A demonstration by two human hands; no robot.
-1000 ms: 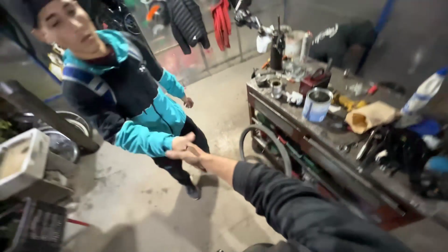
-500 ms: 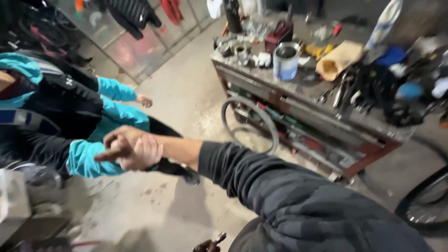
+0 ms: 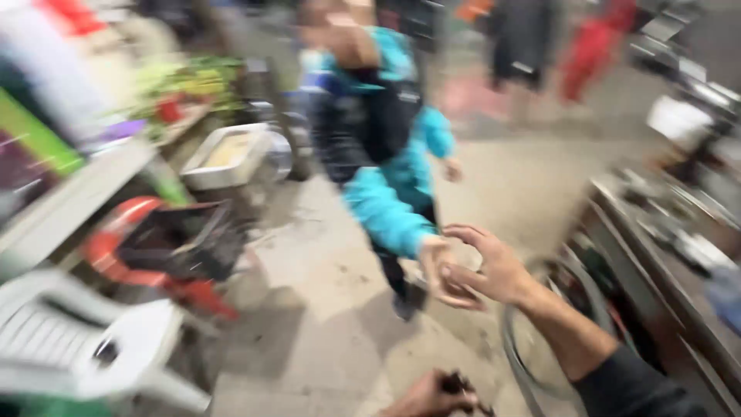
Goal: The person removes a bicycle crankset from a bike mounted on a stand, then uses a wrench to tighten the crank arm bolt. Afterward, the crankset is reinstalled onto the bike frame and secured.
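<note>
Room: concrete floor (image 3: 324, 324) of a cluttered workshop is lying under me, and all is blurred by motion.
Bench: long workbench (image 3: 656, 255) is running along my right side, and its load is too smeared to name.
Chair: white plastic chair (image 3: 85, 347) is standing at my lower left.
Person: someone in a turquoise jacket (image 3: 386, 154) is facing me and reaching one arm towards me.
Wheel: bare rim (image 3: 517, 363) is leaning just beside the bench, under my arm.
Right hand: my right hand (image 3: 490, 270) is stretching forward, and its fingers are curling loosely around the other person's hand (image 3: 436, 266), touching it; I cannot tell if they are pressing.
Left hand: my left hand (image 3: 428, 398) is staying low at the bottom edge, closing around a small dark thing (image 3: 457, 383).
Dark thing: it is sticking out past my fingers; probably it is light and stiff, so holding it around the middle is seeming enough, but the blur is hiding its shape.
</note>
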